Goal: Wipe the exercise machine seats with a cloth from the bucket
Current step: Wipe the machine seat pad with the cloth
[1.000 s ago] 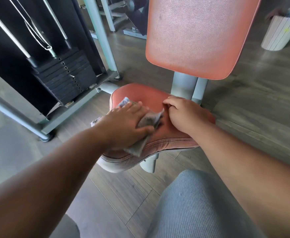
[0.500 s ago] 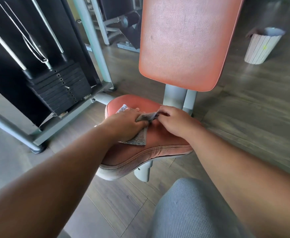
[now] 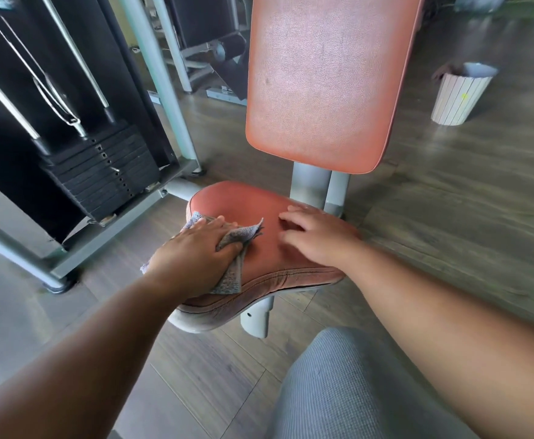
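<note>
Head view shows the limp grey woven cloth lying on the left side of the worn red padded vinyl seat, pinned under the left hand, whose fingers curl over it and bunch it. It looks soft, light and damp, best gripped by a gathered wad. Beside it the right hand rests spread on the seat, holding nothing

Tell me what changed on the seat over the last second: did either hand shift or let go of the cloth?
The right hand let go of the cloth; half a second ago its fingers pinched the cloth's corner, now they rest bare on the seat. The left hand slid the cloth toward the seat's left edge. The left hand still presses the cloth down; the backrest and bucket are unchanged.
</note>
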The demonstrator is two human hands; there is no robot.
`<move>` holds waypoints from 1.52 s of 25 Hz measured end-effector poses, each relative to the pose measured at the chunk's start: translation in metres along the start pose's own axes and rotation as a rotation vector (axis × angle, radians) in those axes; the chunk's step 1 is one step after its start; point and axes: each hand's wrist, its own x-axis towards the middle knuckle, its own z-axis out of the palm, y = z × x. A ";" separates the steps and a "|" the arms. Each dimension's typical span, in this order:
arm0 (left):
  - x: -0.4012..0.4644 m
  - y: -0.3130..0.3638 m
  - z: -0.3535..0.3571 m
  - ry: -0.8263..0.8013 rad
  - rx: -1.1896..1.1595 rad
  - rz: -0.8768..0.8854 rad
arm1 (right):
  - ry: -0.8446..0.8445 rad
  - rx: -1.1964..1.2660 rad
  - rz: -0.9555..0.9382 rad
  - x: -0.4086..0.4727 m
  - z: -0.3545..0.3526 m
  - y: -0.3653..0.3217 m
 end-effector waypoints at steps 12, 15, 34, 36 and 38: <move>-0.011 0.014 -0.011 0.125 -0.145 0.195 | 0.304 -0.428 -0.143 -0.055 0.045 0.003; -0.027 -0.030 0.003 0.005 0.005 0.129 | 0.421 -0.340 -0.178 -0.038 0.033 0.036; -0.032 -0.035 0.016 0.147 -0.208 0.067 | 0.636 -0.203 -0.021 -0.082 0.096 0.013; -0.033 -0.034 0.015 0.131 -0.211 0.059 | 0.617 -0.343 -0.105 -0.081 0.095 0.003; -0.032 -0.034 0.015 0.135 -0.218 0.056 | 0.603 -0.392 -0.214 -0.080 0.099 -0.011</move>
